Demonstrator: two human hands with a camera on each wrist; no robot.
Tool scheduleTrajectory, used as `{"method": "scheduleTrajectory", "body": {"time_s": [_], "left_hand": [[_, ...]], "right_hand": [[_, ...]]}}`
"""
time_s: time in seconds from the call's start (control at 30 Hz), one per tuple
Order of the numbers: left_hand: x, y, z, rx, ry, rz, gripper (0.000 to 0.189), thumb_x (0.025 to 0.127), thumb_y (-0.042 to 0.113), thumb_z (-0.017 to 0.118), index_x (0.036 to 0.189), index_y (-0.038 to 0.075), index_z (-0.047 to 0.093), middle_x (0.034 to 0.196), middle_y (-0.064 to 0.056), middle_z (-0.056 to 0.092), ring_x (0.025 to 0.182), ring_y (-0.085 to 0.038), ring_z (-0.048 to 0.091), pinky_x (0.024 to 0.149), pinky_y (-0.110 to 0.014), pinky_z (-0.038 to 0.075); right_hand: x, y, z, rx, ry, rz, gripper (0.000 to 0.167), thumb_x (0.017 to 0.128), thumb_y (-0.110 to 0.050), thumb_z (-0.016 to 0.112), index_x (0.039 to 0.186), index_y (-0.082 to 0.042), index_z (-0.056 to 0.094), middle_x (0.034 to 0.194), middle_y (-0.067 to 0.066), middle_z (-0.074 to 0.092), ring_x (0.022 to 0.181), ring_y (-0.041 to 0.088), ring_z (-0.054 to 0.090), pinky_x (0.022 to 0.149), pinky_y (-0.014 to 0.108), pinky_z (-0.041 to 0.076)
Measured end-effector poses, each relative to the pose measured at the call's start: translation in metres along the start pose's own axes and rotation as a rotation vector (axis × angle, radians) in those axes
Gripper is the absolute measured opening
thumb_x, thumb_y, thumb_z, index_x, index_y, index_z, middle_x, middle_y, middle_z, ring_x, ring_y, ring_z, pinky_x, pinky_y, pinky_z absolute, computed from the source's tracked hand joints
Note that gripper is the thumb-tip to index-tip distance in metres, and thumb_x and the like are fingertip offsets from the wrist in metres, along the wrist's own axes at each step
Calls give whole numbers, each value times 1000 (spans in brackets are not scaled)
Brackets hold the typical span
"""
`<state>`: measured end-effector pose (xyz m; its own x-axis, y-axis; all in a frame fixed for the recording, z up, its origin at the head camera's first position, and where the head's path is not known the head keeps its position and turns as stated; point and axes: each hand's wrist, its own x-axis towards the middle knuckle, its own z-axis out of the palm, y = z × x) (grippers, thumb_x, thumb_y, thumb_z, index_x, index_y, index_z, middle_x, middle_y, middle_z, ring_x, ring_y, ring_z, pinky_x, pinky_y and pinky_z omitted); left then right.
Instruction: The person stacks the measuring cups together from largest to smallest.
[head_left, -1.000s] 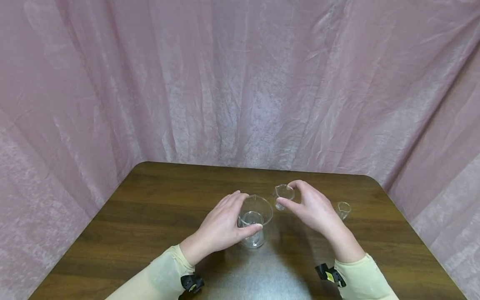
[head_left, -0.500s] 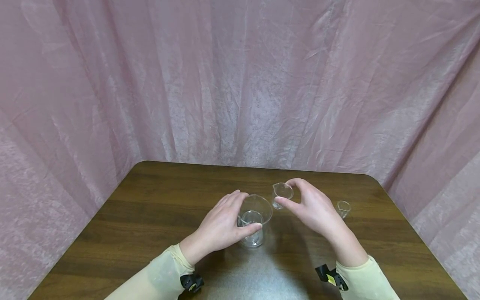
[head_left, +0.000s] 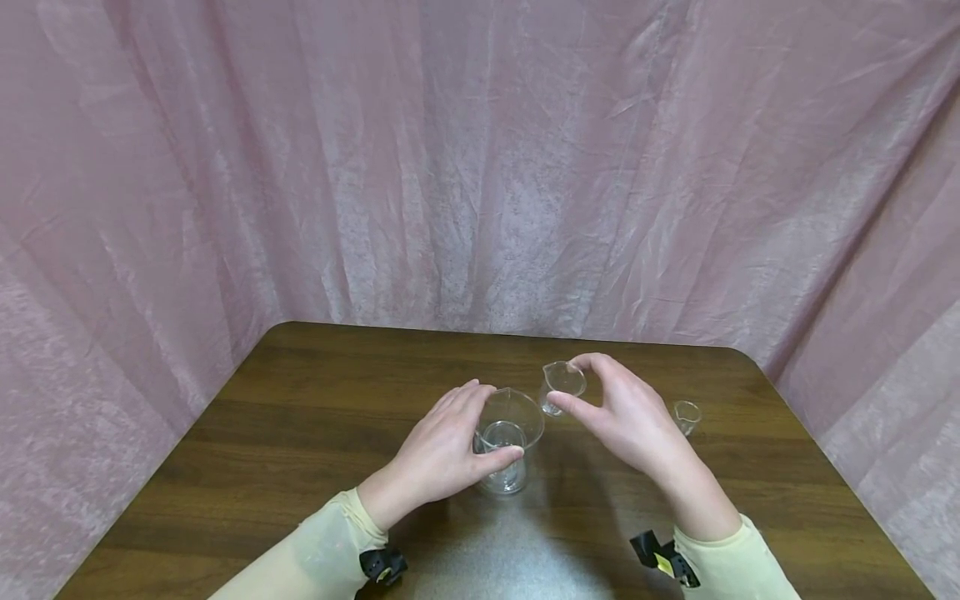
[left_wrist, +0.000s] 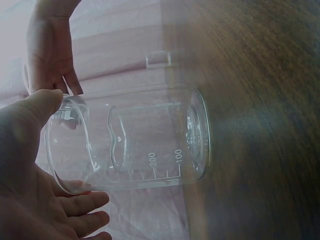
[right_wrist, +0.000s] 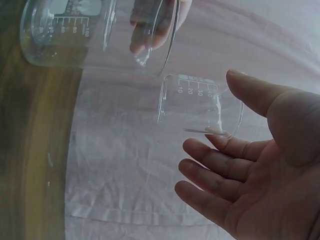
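Note:
A large clear glass beaker (head_left: 517, 407) stands upright on the table. My left hand (head_left: 435, 458) grips it near the rim, thumb on the near side and fingers on the far side. Inside it sits a medium beaker (left_wrist: 145, 135), whose printed scale shows in the right wrist view. Just right of the large rim, my right hand (head_left: 626, 417) pinches a small spouted beaker (right_wrist: 195, 105) by its rim, between thumb and index finger. That beaker hangs above the tabletop, roughly upright, and its other fingers are spread below it in the right wrist view.
A tiny beaker (head_left: 687, 414) stands on the table beyond the right forearm, partly hidden by it. The brown wooden table (head_left: 337, 400) has rounded far corners. Pink curtains (head_left: 480, 167) hang behind it and along its sides.
My right hand has shifted slightly left and upward with the small beaker, closer to the large one. The left hand and large beaker have barely moved.

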<state>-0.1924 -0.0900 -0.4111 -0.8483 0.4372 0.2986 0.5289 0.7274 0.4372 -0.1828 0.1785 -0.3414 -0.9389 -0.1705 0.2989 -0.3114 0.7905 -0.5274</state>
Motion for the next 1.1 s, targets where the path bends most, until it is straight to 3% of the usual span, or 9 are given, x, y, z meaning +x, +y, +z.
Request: {"method": "scheduleTrajectory", "body": {"time_s": [1.1], "left_hand": [[-1,0,0,0,5,8,90,95,65,78,157,6,54,161,-16,56,157,-37,44,129,-54,35]], "right_hand": [[-4,-11,17,71,1,-67,52,100,-47,82,137,-13,70,138,4,73,134,30,66,110,59,53]]}}
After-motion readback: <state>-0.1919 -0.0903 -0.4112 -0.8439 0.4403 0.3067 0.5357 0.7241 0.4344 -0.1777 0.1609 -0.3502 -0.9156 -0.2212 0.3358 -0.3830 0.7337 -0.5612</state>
